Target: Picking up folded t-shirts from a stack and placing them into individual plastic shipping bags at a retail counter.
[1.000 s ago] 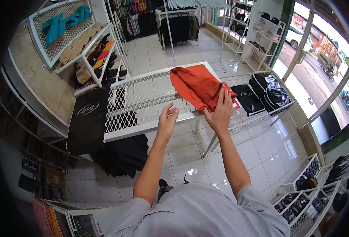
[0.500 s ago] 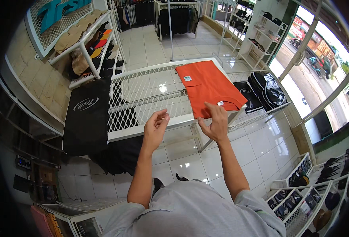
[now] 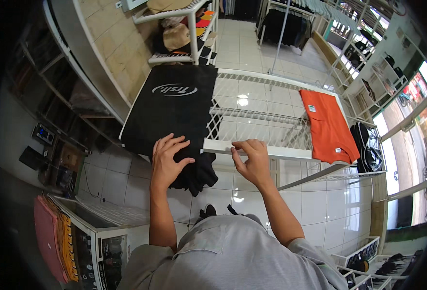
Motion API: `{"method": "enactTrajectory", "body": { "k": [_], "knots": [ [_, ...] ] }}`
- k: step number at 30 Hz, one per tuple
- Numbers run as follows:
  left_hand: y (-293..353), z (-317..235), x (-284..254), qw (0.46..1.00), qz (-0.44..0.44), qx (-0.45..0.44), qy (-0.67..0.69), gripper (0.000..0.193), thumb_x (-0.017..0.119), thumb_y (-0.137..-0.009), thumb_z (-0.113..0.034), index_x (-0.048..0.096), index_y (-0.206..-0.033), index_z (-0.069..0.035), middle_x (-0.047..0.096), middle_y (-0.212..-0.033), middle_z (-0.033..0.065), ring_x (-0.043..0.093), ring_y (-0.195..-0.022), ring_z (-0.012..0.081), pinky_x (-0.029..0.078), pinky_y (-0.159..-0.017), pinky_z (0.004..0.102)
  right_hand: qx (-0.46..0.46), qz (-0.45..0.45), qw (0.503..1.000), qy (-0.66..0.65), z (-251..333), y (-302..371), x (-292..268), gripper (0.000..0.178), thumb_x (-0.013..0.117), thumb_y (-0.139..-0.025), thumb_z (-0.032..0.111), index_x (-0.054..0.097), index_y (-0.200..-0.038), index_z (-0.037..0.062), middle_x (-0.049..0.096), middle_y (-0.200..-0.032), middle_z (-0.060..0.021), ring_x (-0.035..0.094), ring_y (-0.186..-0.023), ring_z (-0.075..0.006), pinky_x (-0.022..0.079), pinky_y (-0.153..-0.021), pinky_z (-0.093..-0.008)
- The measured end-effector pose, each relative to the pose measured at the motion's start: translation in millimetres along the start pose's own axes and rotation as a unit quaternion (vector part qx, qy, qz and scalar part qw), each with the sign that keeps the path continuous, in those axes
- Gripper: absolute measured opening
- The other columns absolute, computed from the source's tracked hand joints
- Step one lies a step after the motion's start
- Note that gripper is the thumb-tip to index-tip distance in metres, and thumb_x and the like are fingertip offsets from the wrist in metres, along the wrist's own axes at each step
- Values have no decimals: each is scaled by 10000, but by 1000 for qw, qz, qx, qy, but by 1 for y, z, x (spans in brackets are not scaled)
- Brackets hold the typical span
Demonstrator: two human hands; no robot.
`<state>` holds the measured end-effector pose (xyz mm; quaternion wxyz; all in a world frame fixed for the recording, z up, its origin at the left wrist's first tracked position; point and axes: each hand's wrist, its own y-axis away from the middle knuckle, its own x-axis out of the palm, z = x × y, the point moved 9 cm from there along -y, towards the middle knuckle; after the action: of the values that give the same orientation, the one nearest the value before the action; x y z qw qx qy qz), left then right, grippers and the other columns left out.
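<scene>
A flat black fabric panel point(image 3: 174, 111) with a white print covers the left end of a white mesh-topped table point(image 3: 262, 150). My left hand point(image 3: 169, 159) is over the panel's near edge, fingers spread; whether it touches is hard to tell. My right hand point(image 3: 253, 162) is at the table's front rim, right of the panel, with its fingers curved, thumb apart and nothing seen in it. At the table's right end lies a folded orange T-shirt point(image 3: 330, 125), its collar toward me. Dark cloth point(image 3: 194, 176) bunches below the table under the panel.
Caps sit on a white shelf point(image 3: 192, 38) beyond the panel. Black bags point(image 3: 368, 145) lie on a rack past the T-shirt. A glass display case point(image 3: 97, 232) with folded pink and yellow clothes point(image 3: 53, 237) stands at lower left. Dark clothes point(image 3: 286, 29) hang at the back.
My view has turned left. Both hands have moved from around the orange T-shirt toward the black panel. The folded T-shirt stays on the table's right end.
</scene>
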<state>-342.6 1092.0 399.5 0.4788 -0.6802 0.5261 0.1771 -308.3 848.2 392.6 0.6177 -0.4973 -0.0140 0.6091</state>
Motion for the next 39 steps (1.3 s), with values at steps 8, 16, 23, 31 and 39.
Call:
{"method": "enactTrajectory", "body": {
  "k": [8, 16, 23, 31, 39],
  "knots": [
    [0, 45, 6, 998, -45, 29, 15, 200, 798, -802, -131, 794, -996, -83, 755, -1120, 47, 642, -1161, 270, 454, -1045, 431, 9, 27, 999, -18, 18, -7, 52, 114, 749, -842, 148, 750, -934, 80, 712, -861, -71, 629, -822, -286, 427, -819, -405],
    [-15, 58, -1, 985, -64, -54, 153, 128, 738, -890, -126, 776, -981, -45, 770, -1011, 90, 694, -1029, 309, 512, -941, 404, 121, -5, 983, -136, 8, -16, 67, 161, 745, -903, 200, 756, -929, 42, 714, -821, -113, 658, -719, -259, 490, -682, -369],
    [-22, 52, -15, 980, -131, -37, 146, 125, 739, -896, -122, 767, -979, -34, 768, -1017, 100, 695, -1040, 317, 519, -931, 399, 370, 98, 866, -322, -17, -53, 127, 554, 665, -976, 489, 732, -876, -52, 648, -718, -47, 595, -638, -108, 489, -618, -263],
    [-23, 24, -19, 993, -96, 38, 64, 313, 811, -828, -165, 753, -1120, -67, 743, -1156, 95, 630, -1205, 310, 440, -1076, 434, 343, 138, 868, -331, -33, -79, 163, 374, 734, -929, 320, 715, -977, -51, 666, -778, -25, 574, -642, -79, 460, -575, -250],
    [-12, 22, -31, 991, -108, 48, -57, 623, 748, -695, 3, 677, -1306, -95, 662, -1324, 94, 569, -1290, 325, 352, -1168, 510, 330, 1, 770, -546, -33, -92, 78, 411, 661, -915, 172, 625, -1291, 12, 660, -958, 13, 519, -707, -46, 390, -596, -209]
  ]
}}
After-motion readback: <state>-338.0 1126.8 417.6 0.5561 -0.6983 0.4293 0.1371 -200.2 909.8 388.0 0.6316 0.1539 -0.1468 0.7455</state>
